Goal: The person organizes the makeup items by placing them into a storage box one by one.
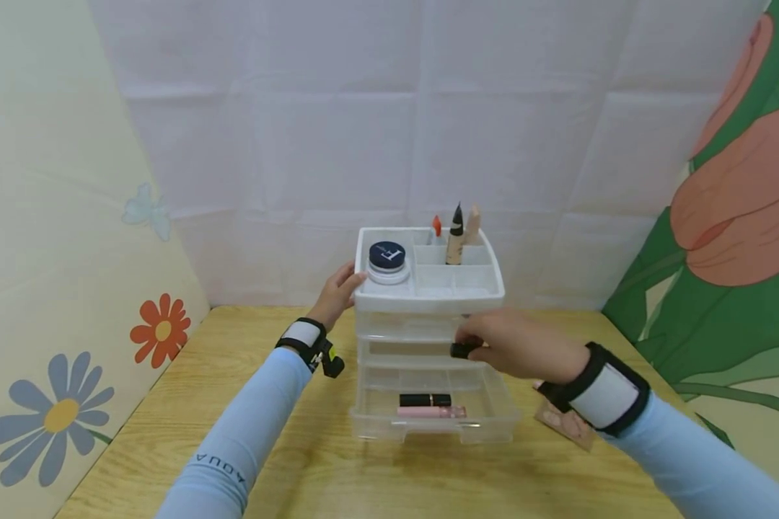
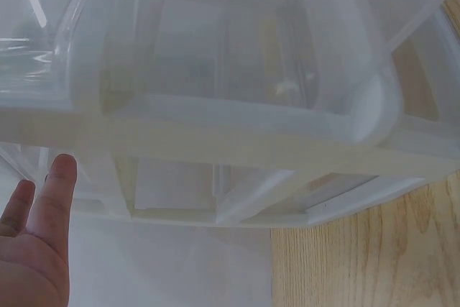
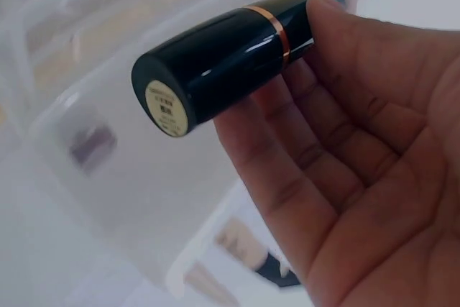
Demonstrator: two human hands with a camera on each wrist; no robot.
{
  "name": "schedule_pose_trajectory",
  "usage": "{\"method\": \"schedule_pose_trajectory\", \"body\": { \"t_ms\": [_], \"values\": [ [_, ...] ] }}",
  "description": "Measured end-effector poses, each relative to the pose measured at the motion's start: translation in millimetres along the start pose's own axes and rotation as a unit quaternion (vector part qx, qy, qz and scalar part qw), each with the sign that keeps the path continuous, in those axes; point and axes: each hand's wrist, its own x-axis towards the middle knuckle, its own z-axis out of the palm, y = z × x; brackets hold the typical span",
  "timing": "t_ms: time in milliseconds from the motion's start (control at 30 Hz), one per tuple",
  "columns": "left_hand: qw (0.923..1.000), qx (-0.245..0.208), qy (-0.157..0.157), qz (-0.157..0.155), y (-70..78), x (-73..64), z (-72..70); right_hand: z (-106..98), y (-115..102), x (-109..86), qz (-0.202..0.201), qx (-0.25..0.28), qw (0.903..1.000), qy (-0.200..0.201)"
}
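My right hand (image 1: 519, 344) pinches a black lipstick (image 3: 215, 59) between thumb and fingers, in front of the middle drawers. The lipstick has a thin gold band and a pale label on its end. My left hand (image 1: 339, 294) touches the upper left side of the white-topped clear drawer organizer (image 1: 428, 303), its fingers fairly straight in the left wrist view. The bottom drawer (image 1: 376, 389) is pulled out toward me. Inside it lie a black tube (image 1: 425, 399) and a pink tube (image 1: 430, 411), side by side.
On the organizer's top tray sit a dark-lidded round jar (image 1: 387, 255), a beige tube with a black pointed cap (image 1: 455, 241), an orange-red tipped item (image 1: 436, 225) and a pale pink pointed item (image 1: 472, 225). A flat pinkish palette (image 1: 571, 425) lies on the wooden table (image 1: 285, 461), at right.
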Motion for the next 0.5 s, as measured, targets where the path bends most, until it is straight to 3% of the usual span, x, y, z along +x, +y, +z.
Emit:
{"method": "schedule_pose_trajectory", "body": {
  "t_ms": [267, 433, 500],
  "values": [
    [0.9999, 0.006, 0.01, 0.004, -24.9, 13.9, -6.6, 20.1, -6.6, 28.3, -0.019, 0.003, 0.9991, -0.038],
    [0.9998, 0.013, 0.007, 0.009, -26.1, 13.6, -7.4, 29.8, -8.5, 45.1, -0.027, -0.004, 0.9978, -0.06],
    [1.0, 0.008, 0.004, 0.004, -16.9, 9.3, -5.1, 34.1, -9.3, 51.2, -0.04, -0.019, 0.997, -0.064]
  ]
}}
